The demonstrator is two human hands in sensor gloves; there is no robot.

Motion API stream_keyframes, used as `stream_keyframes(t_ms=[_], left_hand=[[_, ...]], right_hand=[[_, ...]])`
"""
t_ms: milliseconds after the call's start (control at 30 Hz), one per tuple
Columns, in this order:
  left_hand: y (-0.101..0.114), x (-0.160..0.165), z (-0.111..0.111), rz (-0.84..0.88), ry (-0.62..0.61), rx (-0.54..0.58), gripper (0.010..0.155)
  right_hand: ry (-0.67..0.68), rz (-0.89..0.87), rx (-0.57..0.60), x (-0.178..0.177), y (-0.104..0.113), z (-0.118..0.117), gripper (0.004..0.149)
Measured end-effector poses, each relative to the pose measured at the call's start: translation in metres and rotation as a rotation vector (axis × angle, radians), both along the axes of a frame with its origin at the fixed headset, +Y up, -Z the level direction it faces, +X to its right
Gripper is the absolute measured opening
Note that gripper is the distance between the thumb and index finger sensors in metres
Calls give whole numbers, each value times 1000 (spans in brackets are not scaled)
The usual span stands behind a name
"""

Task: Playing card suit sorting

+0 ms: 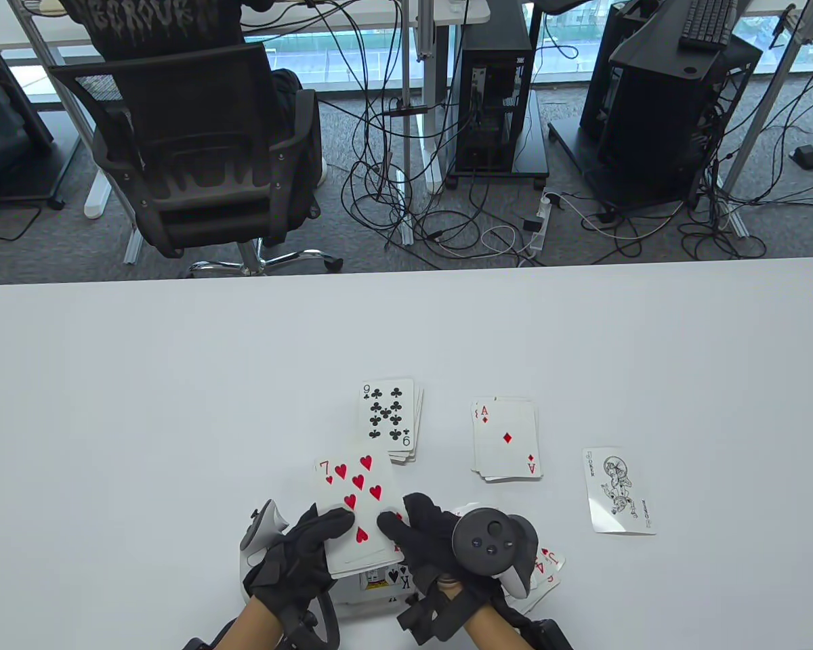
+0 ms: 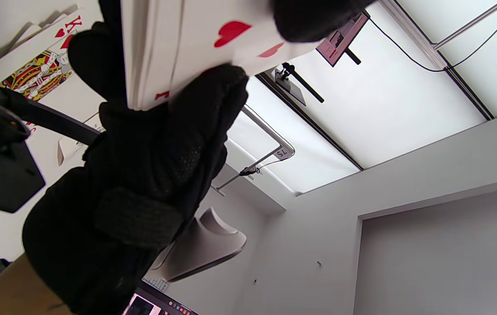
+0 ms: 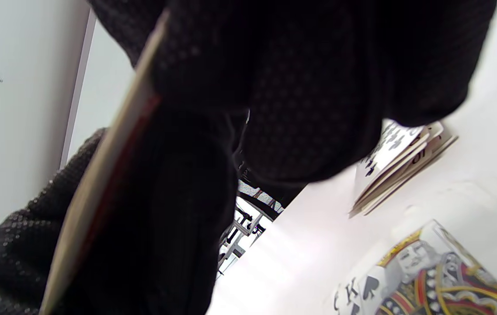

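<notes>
My left hand (image 1: 325,535) holds a face-up deck (image 1: 362,552) low over the table's near edge, and its top card is the seven of hearts (image 1: 356,497). My right hand (image 1: 403,521) pinches that card's lower right corner with the thumb on top. In the left wrist view the left hand (image 2: 156,131) grips the deck (image 2: 156,48) from below. The right wrist view has the right hand (image 3: 274,96) closed on a card edge (image 3: 104,162). Sorted piles lie face up: clubs, nine on top (image 1: 389,420), and diamonds, ace on top (image 1: 507,439).
A joker (image 1: 618,491) lies alone at the right. A king of spades (image 1: 396,577) lies under the deck. Red cards (image 1: 550,563) stick out from under my right wrist. A king of hearts (image 2: 40,65) lies on the table (image 1: 176,406). A chair (image 1: 196,149) stands beyond the far edge.
</notes>
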State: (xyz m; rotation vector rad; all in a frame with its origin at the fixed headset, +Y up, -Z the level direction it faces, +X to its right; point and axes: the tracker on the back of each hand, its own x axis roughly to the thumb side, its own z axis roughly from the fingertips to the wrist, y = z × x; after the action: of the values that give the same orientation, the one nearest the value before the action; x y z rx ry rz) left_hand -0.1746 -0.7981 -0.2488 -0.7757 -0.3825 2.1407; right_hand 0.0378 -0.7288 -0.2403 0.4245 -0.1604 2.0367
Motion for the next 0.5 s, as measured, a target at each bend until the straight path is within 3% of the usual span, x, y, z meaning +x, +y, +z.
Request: stream_keyframes(t_ms=[233, 500], left_hand=[[2, -3, -1, -4, 19, 11, 51], [1, -4, -2, 17, 31, -7, 51]], right_hand=[[-75, 18, 35, 17, 4, -4, 41], [-143, -44, -21, 63, 15, -2, 40]])
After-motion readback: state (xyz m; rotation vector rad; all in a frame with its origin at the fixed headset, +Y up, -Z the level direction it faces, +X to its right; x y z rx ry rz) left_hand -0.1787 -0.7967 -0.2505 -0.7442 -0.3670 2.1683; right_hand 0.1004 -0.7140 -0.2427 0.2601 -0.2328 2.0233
